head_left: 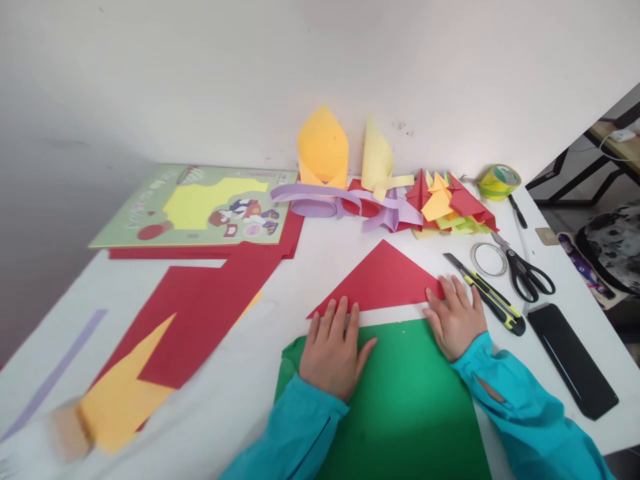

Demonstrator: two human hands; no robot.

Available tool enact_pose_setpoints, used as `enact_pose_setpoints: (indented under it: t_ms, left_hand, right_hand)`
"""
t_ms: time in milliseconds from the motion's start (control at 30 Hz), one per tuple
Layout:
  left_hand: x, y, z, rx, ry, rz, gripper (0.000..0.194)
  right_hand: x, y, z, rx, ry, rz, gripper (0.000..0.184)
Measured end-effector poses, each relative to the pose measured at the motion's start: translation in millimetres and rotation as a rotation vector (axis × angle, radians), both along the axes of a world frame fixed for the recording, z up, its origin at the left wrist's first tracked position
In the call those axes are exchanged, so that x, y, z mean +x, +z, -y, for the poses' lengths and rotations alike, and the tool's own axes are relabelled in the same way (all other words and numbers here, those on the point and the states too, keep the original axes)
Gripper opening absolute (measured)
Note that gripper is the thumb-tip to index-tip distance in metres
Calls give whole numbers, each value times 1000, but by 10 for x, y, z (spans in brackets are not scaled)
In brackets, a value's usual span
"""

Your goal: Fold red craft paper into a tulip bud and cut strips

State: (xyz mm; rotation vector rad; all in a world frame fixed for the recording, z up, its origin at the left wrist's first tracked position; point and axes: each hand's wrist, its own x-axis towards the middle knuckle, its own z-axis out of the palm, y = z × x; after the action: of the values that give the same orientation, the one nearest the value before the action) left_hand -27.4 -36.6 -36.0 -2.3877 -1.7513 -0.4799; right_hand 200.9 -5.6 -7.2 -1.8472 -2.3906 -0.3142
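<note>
I read the red triangle (383, 277) as matt paper, smooth with crisp edges. The green sheet (405, 393) also looks smooth, with a soft sheen across it. I make out thin, wrinkled cloth in the teal sleeves (530, 407). The black case (573, 360) looks like glossy plastic. I see metal blades and black plastic handles on the scissors (515, 261), shiny plastic on the tape roll (500, 181), and a matt, scuffed white wall (225, 80).

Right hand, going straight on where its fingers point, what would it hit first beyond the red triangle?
Past the red triangle, the right hand would probably meet the folded paper pile first, though depth is unclear.
</note>
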Motion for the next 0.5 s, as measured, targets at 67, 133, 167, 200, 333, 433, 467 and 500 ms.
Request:
enact_pose_setpoints:
  t_ms: [67, 133, 167, 200, 333, 433, 467, 500]
  left_hand:
    - [14, 5, 1, 2, 4, -7, 56]
    - [32, 13, 2, 3, 8, -16, 58]
    - [40, 16, 3, 4, 9, -20, 59]
    - [48, 19, 3, 8, 9, -24, 59]
    - [61, 26, 3, 47, -1, -36, 58]
    - [52, 31, -1, 56, 5, -23, 55]
    - [44, 33, -5, 48, 8, -18, 55]
    - [33, 33, -11, 36, 10, -15, 55]
  right_hand:
    - [82, -7, -12, 31, -23, 20, 35]
    - [155, -24, -23, 66, -50, 39, 35]
    - [187, -35, -27, 84, -64, 48, 35]
    - [215, -46, -30, 99, -77, 57, 35]
    - [273, -76, -23, 123, -89, 69, 35]
    - [245, -84, -6, 129, -81, 43, 36]
    - [228, -87, -4, 130, -80, 31, 38]
    - [209, -91, -4, 132, -78, 17, 39]
